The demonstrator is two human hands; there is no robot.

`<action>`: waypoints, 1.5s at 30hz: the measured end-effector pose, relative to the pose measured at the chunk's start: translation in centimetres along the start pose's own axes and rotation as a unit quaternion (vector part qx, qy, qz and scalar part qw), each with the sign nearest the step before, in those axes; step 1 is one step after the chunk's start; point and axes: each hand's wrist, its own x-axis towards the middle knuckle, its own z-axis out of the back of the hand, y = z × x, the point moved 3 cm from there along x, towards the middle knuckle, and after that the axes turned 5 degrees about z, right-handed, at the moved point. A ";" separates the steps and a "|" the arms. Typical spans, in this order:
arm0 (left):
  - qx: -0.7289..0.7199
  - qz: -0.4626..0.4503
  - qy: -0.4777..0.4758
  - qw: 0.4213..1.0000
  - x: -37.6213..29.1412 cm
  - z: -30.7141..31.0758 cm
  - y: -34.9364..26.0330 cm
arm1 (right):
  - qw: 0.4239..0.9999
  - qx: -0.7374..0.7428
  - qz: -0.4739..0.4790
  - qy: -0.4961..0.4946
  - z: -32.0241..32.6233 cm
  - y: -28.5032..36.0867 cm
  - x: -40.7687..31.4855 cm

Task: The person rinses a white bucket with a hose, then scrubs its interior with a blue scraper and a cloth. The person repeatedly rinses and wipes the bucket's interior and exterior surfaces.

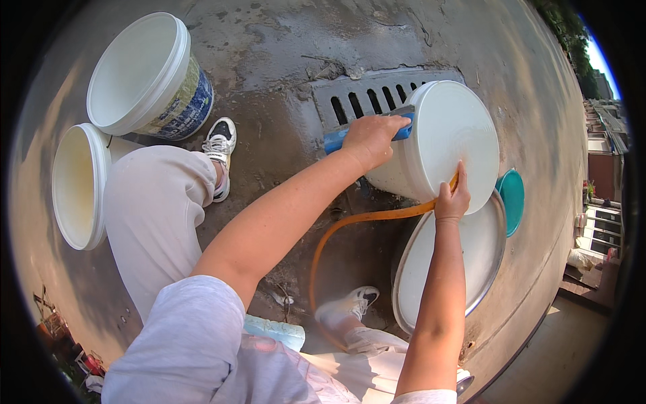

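My left hand (368, 141) grips a blue-handled scraper (335, 141) with a flat blade, held across the side of a white plastic bucket (391, 171). The bucket is tilted beside a drain grate, its round white end turned towards me. Whether that end is a lid or the inside cannot be told. In my right hand (451, 197) is an orange hose (373, 214), with my fingers near its end in front of the bucket's round end. The hose curves back past my foot.
Slotted drain grate (373, 98) behind the bucket, on wet ground. A large round pan (454, 262) with a metal rim and a teal basin (510, 202) stand at right. Two white buckets are at left, one upright with a label (176, 108), one tipped (75, 187). A pale-blue roll-shaped object (277, 332) lies below me.
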 end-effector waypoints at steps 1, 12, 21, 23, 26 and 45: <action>-0.020 0.009 0.013 1.000 0.4 0.5 0.6 | 1.000 0.007 0.014 -0.010 0.1 0.1 0.1; -0.268 0.067 0.038 0.960 5.6 0.7 2.3 | 0.997 0.004 0.072 -0.035 0.1 0.2 0.3; -0.163 -0.049 0.008 0.985 7.7 0.8 0.8 | 1.000 0.027 0.007 0.007 -0.1 0.2 0.4; -0.120 -0.020 0.041 0.992 10.5 1.3 0.2 | 0.998 0.014 0.061 -0.011 0.0 0.5 0.5; -0.108 -0.084 0.060 0.989 11.3 2.7 -0.3 | 0.999 0.021 0.043 0.006 0.0 0.1 0.5; -0.733 0.295 -0.211 0.575 10.9 3.6 8.8 | 1.000 -0.014 -0.009 0.015 0.3 0.1 0.5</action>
